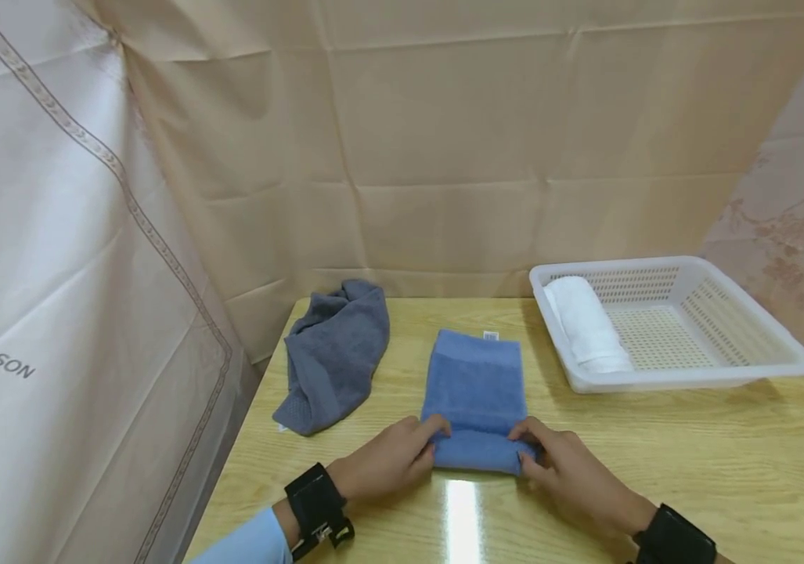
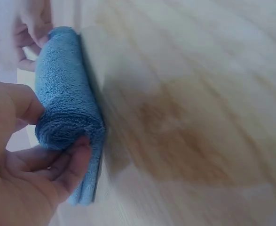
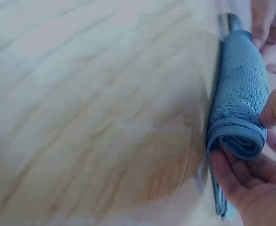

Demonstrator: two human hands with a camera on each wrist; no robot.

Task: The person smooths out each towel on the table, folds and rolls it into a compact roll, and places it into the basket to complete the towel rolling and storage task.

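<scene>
A blue towel (image 1: 475, 384) lies on the wooden table, its near end rolled up and its far part flat, with a small white tag at the back edge. My left hand (image 1: 402, 454) grips the left end of the roll. At the right end, my right hand (image 1: 567, 470) pinches the roll between thumb and fingers. Both wrist views show the spiral end of the rolled towel (image 2: 65, 89) with fingers beneath it and the thumb on its side. In the right wrist view the roll (image 3: 239, 84) has a layered, looser end.
A crumpled grey towel (image 1: 338, 356) lies at the table's back left. On the right stands a white plastic basket (image 1: 697, 380) with a rolled white towel (image 1: 588, 325) along its left side. Beige cloth (image 1: 444, 157) hangs behind the table (image 1: 345, 525).
</scene>
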